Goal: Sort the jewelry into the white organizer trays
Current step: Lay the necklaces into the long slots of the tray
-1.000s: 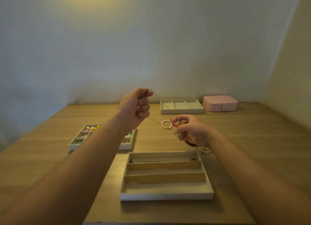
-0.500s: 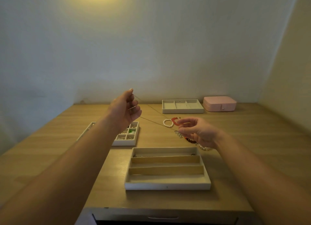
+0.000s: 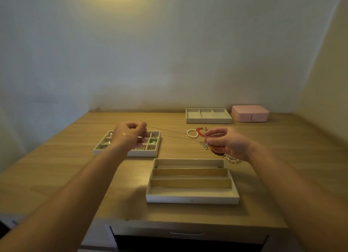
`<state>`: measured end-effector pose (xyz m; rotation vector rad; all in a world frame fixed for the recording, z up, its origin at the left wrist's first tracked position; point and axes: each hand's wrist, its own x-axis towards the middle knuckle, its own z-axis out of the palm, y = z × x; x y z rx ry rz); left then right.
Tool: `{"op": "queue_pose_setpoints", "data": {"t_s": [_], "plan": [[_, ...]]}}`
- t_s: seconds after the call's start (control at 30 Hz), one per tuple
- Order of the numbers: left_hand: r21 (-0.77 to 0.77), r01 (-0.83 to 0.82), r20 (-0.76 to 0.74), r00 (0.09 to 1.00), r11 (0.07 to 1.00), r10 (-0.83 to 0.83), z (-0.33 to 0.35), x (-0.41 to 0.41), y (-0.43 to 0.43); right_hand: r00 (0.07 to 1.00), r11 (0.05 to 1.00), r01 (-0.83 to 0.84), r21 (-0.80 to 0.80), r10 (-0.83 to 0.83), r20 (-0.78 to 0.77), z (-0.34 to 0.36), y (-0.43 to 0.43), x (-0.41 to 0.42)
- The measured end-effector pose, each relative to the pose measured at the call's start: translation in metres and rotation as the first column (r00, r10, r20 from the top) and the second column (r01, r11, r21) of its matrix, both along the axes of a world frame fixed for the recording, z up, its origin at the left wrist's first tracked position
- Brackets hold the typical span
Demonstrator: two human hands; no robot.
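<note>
We pinch a thin chain (image 3: 173, 134) taut between our left hand (image 3: 130, 135) and right hand (image 3: 228, 143), above the tabletop (image 3: 282, 157) behind the slotted tray (image 3: 192, 199).

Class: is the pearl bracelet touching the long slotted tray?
Apart. The head view shows bare table between the pearl bracelet and the long tray's far rim.

A closed pink box (image 3: 250, 113) sits at the back of the wooden desk (image 3: 56, 167), near the wall (image 3: 169, 54); a drawer (image 3: 186, 233) shows below the front edge
</note>
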<state>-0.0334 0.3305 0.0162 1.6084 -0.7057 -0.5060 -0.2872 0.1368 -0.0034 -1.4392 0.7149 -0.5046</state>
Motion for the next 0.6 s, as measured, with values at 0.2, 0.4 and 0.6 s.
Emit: {"op": "queue_pose_setpoints", "data": {"t_s": [0.2,0.4,0.6], "plan": [[0.046,0.006,0.048,0.999,0.999,-0.008,-0.014,-0.002,0.006,1.0,1.0,0.009,0.012,-0.009,-0.026,-0.001,0.002,-0.003],[0.076,-0.01,0.071,0.997,0.997,0.005,-0.018,0.001,0.008,0.999,1.0,-0.023,0.012,0.024,-0.028,0.004,0.006,-0.012],[0.055,-0.01,0.044,0.999,0.998,0.007,-0.022,-0.001,0.01,0.997,0.999,-0.042,-0.014,0.041,-0.063,0.002,0.007,-0.018]]}}
